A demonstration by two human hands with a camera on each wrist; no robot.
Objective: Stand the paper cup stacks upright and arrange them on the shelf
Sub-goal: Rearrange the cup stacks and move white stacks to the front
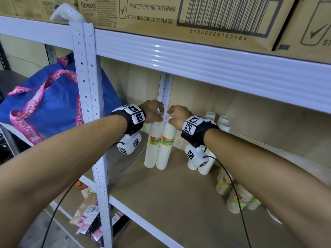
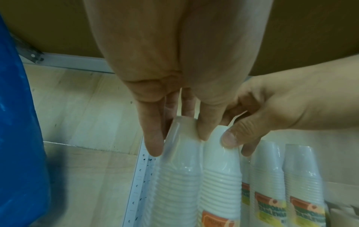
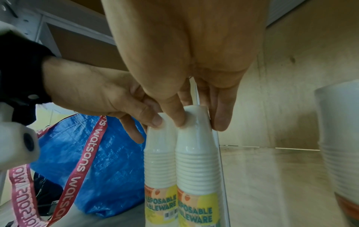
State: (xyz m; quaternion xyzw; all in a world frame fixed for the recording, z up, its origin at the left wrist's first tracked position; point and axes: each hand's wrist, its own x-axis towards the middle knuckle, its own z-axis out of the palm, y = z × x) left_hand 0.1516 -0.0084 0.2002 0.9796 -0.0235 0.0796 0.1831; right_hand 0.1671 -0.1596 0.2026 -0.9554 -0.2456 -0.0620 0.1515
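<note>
Two tall white paper cup stacks in clear wrap stand upright side by side near the back left corner of the shelf board [image 1: 161,194]. My left hand [image 1: 158,116] grips the top of the left stack [image 1: 151,147], fingers curled round its tip [image 2: 180,153]. Beside it, my right hand [image 1: 172,118] pinches the top of the right stack [image 1: 165,149], its fingertips [image 3: 180,121] on the top cup [image 3: 196,138]. The two stacks touch along their sides. More upright stacks [image 1: 223,120] stand behind my right wrist. Several stacks [image 1: 240,199] lie on their sides at the right.
A blue bag [image 1: 53,108] with pink straps sits left of the white shelf post [image 1: 89,86]. Cardboard boxes [image 1: 179,15] fill the shelf above, over a low white beam [image 1: 215,65]. A rear post [image 1: 165,90] stands just behind the held stacks. Packets lie on the floor [image 1: 89,215].
</note>
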